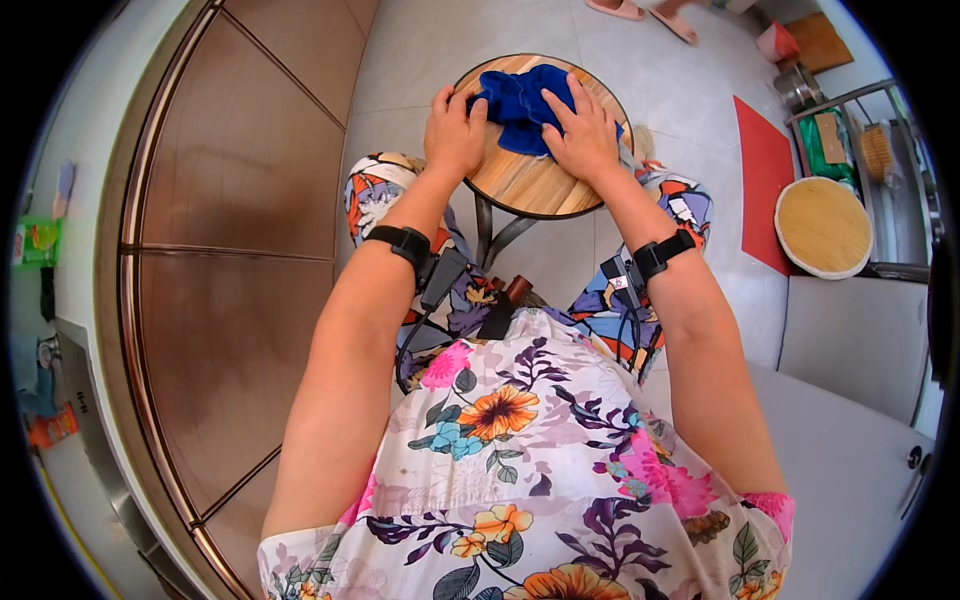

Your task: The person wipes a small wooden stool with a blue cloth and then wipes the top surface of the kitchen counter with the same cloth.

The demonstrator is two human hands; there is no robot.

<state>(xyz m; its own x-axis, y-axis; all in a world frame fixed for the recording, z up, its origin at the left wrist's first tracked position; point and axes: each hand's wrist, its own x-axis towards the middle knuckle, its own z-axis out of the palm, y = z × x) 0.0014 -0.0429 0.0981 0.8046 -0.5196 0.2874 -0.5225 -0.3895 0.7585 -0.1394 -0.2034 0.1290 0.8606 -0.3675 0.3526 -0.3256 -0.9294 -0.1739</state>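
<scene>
A crumpled blue cloth [521,101] lies on the round wood-grain top of a small stool or table [517,180], which stands between my knees. My right hand [585,135] rests on the right part of the cloth, palm down with fingers spread. At the left rim of the top is my left hand [456,133], its thumb beside the cloth's left end. Its fingertips are bent and partly hidden, so whether they pinch the cloth or only rest there is unclear. Dark metal legs [486,232] show below the dark-edged top.
Brown cabinet doors [247,165] rise close on my left. To the right are a red mat [761,187], a round tan pad [823,227] and a metal rack [847,105]. Another person's slippered feet [675,26] are on the grey tiled floor [420,52] ahead. Wrist straps carry small black devices [444,277].
</scene>
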